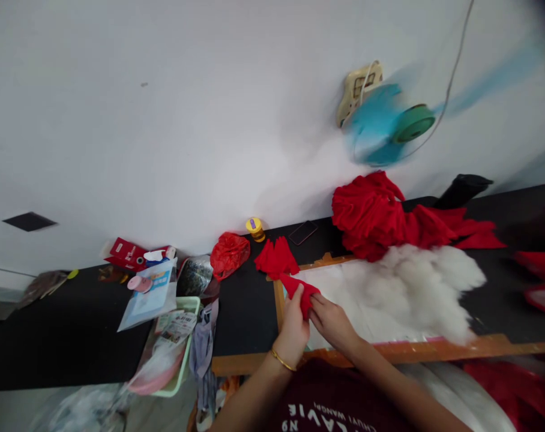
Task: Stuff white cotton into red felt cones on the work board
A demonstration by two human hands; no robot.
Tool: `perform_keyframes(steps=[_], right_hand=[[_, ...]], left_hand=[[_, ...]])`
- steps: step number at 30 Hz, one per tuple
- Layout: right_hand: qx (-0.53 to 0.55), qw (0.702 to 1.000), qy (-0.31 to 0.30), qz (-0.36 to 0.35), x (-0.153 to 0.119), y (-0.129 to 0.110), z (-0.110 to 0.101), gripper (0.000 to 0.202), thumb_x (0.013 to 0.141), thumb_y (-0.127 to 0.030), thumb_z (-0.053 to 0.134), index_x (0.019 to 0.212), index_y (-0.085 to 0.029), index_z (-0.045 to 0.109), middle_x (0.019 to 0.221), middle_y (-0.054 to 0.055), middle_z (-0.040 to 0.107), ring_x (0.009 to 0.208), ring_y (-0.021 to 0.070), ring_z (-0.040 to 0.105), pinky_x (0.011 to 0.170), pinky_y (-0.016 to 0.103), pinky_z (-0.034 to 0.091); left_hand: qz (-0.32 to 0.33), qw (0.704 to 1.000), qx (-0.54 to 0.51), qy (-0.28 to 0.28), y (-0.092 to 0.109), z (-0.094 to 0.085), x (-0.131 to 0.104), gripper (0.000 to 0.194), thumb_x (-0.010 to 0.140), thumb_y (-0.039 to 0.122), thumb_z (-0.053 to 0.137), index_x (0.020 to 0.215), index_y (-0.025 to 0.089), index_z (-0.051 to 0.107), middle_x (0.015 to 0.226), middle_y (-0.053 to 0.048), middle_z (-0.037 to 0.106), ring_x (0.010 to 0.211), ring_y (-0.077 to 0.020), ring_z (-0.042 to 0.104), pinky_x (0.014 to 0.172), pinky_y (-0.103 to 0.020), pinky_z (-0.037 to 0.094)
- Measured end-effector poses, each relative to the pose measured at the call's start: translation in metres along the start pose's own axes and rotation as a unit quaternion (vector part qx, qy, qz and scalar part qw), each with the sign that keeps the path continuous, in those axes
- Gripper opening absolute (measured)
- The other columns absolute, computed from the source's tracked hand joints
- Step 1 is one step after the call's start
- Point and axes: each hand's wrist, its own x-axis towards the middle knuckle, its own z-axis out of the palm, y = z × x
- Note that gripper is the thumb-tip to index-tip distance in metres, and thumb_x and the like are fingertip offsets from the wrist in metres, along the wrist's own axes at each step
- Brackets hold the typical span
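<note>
A small red cone-shaped fabric piece (295, 285) is held over the near edge of the table, its point toward the upper left. My left hand (295, 318), with a gold bracelet at the wrist, is wrapped round its lower side. The fingers of my right hand (329, 318) are closed on its open right end. White fluffy stuffing (416, 288) lies to the right on a white sheet (340, 294). Just beyond my hands is a small stack of red fabric pieces (277, 257). A large heap of red fabric (367, 213) sits behind the stuffing.
Along the wall stand a yellow-lidded jar (255, 229), a phone (303, 233) and a red plastic bag (230, 255). A blue fan (389, 126) is at the upper right. A green basket (185, 360) stands left. Red pieces lie far right.
</note>
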Motion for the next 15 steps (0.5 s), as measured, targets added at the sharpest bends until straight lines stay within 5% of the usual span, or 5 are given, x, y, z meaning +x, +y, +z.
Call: perform_keyframes(steps=[3,5,11,15], right_hand=[[0.083,0.990,0.112,-0.031,-0.011,0.003,-0.017,0.035,0.096,-0.016,0.044,0.127,-0.020,0.060,0.128,0.013,0.063,0.114,0.0203,0.065,0.089,0.031,0.058],[0.083,0.987,0.135,-0.032,-0.015,0.004,-0.022,0.036,0.098,-0.018,0.044,0.130,-0.022,0.058,0.130,0.012,0.062,0.116,0.0204,0.064,0.091,0.032,0.058],[0.030,0.995,0.072,-0.063,-0.010,0.004,0.000,0.031,0.090,-0.007,0.043,0.105,-0.017,0.069,0.105,0.011,0.072,0.089,0.0183,0.071,0.078,0.028,0.061],[-0.052,0.997,0.028,-0.054,-0.004,0.007,0.017,0.028,0.081,-0.001,0.049,0.093,-0.011,0.072,0.089,0.014,0.074,0.080,0.0210,0.071,0.072,0.028,0.059]], left_hand=[[-0.070,0.996,-0.053,-0.027,0.017,0.003,0.006,0.024,0.073,0.036,0.077,0.077,0.015,0.067,0.076,-0.005,0.070,0.065,-0.0147,0.065,0.069,-0.026,0.052],[-0.070,0.994,-0.067,-0.046,0.023,0.006,0.005,0.025,0.076,0.039,0.075,0.081,0.015,0.069,0.079,-0.006,0.072,0.067,-0.0164,0.066,0.069,-0.027,0.054],[-0.060,0.996,-0.043,-0.041,0.008,0.016,-0.011,0.035,0.068,0.044,0.082,0.083,0.014,0.071,0.078,-0.005,0.073,0.066,-0.0152,0.066,0.067,-0.025,0.053],[-0.039,0.999,0.010,-0.029,-0.011,0.019,-0.023,0.039,0.063,0.045,0.084,0.079,0.013,0.071,0.075,-0.007,0.073,0.078,-0.0210,0.070,0.079,-0.030,0.053]])
